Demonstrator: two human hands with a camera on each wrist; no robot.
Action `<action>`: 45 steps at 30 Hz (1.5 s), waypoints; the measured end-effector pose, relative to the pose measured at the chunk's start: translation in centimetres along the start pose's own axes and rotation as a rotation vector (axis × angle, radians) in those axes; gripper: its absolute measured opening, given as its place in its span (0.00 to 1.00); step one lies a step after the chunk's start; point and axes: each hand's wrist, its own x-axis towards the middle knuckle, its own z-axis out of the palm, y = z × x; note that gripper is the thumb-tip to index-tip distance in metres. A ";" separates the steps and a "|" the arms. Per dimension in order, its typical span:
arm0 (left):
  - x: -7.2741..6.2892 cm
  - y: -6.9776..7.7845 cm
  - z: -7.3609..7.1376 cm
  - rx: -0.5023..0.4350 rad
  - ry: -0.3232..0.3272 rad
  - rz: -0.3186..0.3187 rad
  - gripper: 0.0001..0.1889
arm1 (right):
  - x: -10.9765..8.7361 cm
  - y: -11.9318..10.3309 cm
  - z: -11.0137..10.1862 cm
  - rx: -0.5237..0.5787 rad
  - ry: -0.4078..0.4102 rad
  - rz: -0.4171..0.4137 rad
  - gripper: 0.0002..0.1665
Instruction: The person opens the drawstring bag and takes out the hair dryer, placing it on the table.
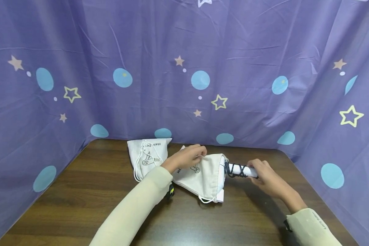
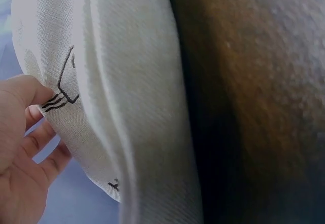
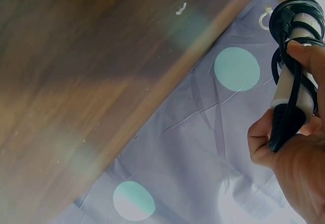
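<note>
My left hand [image 1: 187,158] pinches the cloth of a cream drawstring bag [image 1: 210,172] printed with a hair dryer drawing. In the left wrist view, thumb and fingers grip a fold of that printed cloth. From the bag's mouth, facing right, sticks out the white handle of a hair dryer [image 1: 234,168], wrapped in its black cord [image 3: 284,26]. My right hand [image 1: 267,178] grips the handle's end, where the right wrist view shows a black cord sleeve. Most of the dryer's body is hidden inside the cloth. A small white piece [image 1: 220,195] pokes out at the bag's lower edge.
A second drawstring bag [image 1: 149,157], marked "Hair Dryer", lies flat at the back left of the brown wooden table [image 1: 184,222]. A purple curtain [image 1: 160,85] with stars and dots hangs round the table's back and sides.
</note>
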 end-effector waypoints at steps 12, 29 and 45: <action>0.0 -0.7 0.5 -0.024 0.026 0.028 0.12 | -0.7 0.4 -0.8 -0.010 -0.015 0.053 0.24; -0.3 -1.6 0.6 0.016 0.028 -0.065 0.11 | -2.1 1.9 -2.3 -0.009 0.020 0.144 0.23; -2.2 3.0 -0.2 0.208 0.009 0.083 0.12 | -2.5 2.2 -2.3 -0.012 -0.013 0.153 0.24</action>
